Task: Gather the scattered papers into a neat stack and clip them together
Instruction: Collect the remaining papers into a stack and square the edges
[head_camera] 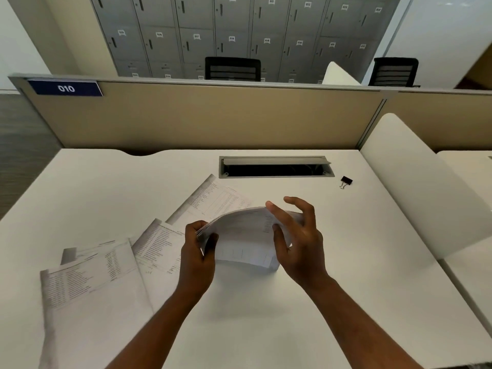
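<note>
A bowed stack of printed papers (245,235) is lifted above the middle of the white desk (346,249). My left hand (198,251) pinches its left edge. On the stack's right end lies my right hand (298,235), thumb under and fingers spread over the top. Several loose printed sheets remain on the desk: one (213,198) behind the stack, one (159,243) left of my left hand, and more (87,275) at the front left. A black binder clip (346,181) lies at the back right, apart from both hands.
An open cable tray slot (275,170) is set into the desk at the back. A beige partition (199,115) closes the far edge and a white divider (415,177) the right side. Lockers and two black chairs stand beyond.
</note>
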`<state>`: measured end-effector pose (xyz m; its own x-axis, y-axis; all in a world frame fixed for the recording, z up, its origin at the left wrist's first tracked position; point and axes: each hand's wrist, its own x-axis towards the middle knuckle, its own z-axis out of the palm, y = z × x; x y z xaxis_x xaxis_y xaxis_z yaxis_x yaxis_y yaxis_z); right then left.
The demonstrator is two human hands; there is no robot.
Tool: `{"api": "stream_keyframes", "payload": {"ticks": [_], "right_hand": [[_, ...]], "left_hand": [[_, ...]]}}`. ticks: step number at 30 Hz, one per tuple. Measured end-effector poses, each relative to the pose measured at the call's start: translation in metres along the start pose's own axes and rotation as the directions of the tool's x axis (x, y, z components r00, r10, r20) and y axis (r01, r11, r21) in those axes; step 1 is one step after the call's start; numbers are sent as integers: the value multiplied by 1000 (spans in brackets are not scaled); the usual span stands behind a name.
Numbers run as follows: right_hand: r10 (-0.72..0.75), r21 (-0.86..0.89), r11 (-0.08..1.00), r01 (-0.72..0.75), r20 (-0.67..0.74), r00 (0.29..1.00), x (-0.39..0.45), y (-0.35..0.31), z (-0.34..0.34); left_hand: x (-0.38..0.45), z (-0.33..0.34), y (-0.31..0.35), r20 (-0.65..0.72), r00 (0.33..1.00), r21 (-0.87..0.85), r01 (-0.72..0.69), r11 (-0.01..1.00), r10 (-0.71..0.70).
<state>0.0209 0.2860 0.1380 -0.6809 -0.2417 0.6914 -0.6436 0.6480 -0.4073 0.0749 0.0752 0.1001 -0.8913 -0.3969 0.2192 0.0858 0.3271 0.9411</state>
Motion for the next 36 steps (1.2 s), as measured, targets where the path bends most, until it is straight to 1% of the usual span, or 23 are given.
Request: {"api": "stream_keyframes", "payload": {"ticks": [4, 7, 9, 10, 12, 13, 14, 15, 17, 18, 19, 20, 21, 22, 23, 24, 25, 26, 27, 28, 29, 33, 36], "right_hand": [[11, -11, 1000, -11, -5, 1000, 6, 0, -2], [4, -54, 999, -4, 9, 1000, 10, 1, -5], [16, -115, 993, -14, 15, 1000, 15, -1, -6], [-3, -177, 984, 11, 47, 999, 22, -4, -8], [-69, -306, 944, 120, 171, 983, 37, -12, -11], [-97, -311, 934, 175, 252, 963, 45, -15, -12], [-112, -267, 942, 205, 326, 939, 51, -18, -12], [-108, -203, 959, 199, 385, 917, 55, -17, -12], [-60, -92, 989, 113, 447, 892, 59, -8, -12], [-26, -63, 996, 60, 450, 893, 57, -1, -12], [16, -44, 999, 3, 431, 902, 55, 7, -12], [82, -35, 997, -75, 389, 918, 51, 14, -13], [170, -7, 984, -179, 343, 924, 45, 23, -15], [278, 44, 951, -306, 308, 910, 39, 30, -16], [384, 127, 890, -437, 307, 871, 31, 38, -18], [466, 220, 807, -548, 332, 820, 23, 43, -20], [523, 316, 705, -635, 374, 766, 15, 46, -21], [558, 393, 609, -689, 406, 724, 7, 47, -22], [585, 453, 524, -721, 424, 692, -1, 48, -21], [603, 496, 470, -730, 423, 676, -10, 47, -17], [629, 525, 437, -731, 403, 665, -18, 46, -14], [713, 555, 446, -703, 255, 653, -40, 43, 1], [716, 524, 483, -702, 225, 661, -55, 43, 14]], "left_hand": [[3, 1, -6, -4, 999, 15, 41, 999, -41], [6, 3, -6, 2, 999, 56, 47, 997, -48], [8, 5, -5, -9, 999, 97, 48, 994, -47], [9, 5, -5, -17, 1000, 130, 25, 991, -23], [13, 4, -3, 10, 997, 234, -74, 969, 73], [14, 4, 0, 43, 991, 284, -132, 950, 124], [15, 3, 4, 78, 983, 314, -184, 931, 168], [16, 4, 9, 104, 972, 333, -234, 913, 211], [17, 6, 20, 102, 941, 356, -338, 871, 324], [15, 7, 23, 65, 920, 368, -381, 848, 386], [13, 6, 23, -7, 904, 396, -390, 831, 427], [11, 3, 22, -100, 896, 436, -352, 828, 433], [9, -3, 15, -208, 893, 474, -264, 840, 398], [8, -11, 8, -306, 891, 479, -160, 863, 334], [6, -19, -2, -382, 890, 434, -65, 899, 249], [5, -26, -10, -415, 900, 335, 12, 942, 136], [5, -32, -15, -383, 924, 183, 71, 981, 5], [6, -35, -17, -290, 950, 14, 127, 992, -118], [8, -36, -19, -161, 967, -111, 180, 977, -196], [10, -38, -19, -55, 974, -173, 209, 962, -222], [11, -38, -18, -16, 977, -180, 205, 962, -211], [2, -35, -9, -103, 986, -160, 112, 981, -129], [-17, -32, -21, -169, 982, -45, 83, 996, -89]]}}
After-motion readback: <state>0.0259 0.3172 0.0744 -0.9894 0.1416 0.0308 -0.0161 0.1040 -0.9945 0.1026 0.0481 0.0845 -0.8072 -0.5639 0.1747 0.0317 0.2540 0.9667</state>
